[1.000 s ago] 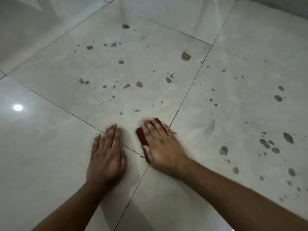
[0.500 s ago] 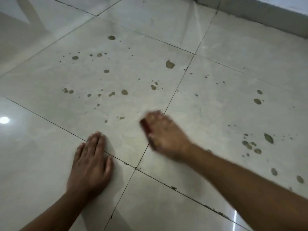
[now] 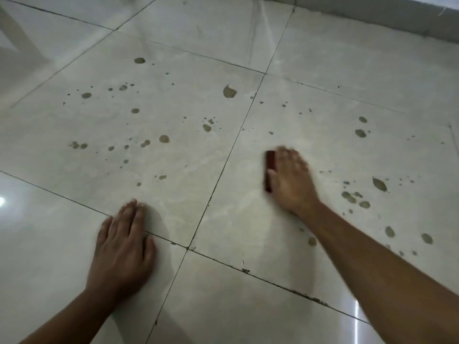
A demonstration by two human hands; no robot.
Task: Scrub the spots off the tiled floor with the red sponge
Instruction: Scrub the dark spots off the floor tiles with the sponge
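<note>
- Our right hand (image 3: 290, 180) lies flat on the red sponge (image 3: 270, 167), fingers blurred; it presses the sponge to the tiled floor (image 3: 223, 306) on the tile right of the long grout line (image 3: 223, 167), and only a strip of sponge shows at the hand's left side.
- Our left hand (image 3: 124, 244) is spread flat, holding nothing, braced across a grout joint nearer us.
- Risk: a flat palm with no clear wrap means the sponge could slip out on a fast stroke. We can't tell whether the thumb hooks it.
- Risk: the floor looks glossy and perhaps damp, so the bracing hand may slide under our weight.
- Risk: wide strokes may smear the spots (image 3: 357, 197) rather than lift them; the large spot (image 3: 229, 91) likely needs repeat passes.
- Room: open floor left, right and ahead. The wall base (image 3: 372, 16) bounds the floor's far edge, well apart from the sponge.
- Spots remain on both tiles, so most of the work looks undone.
</note>
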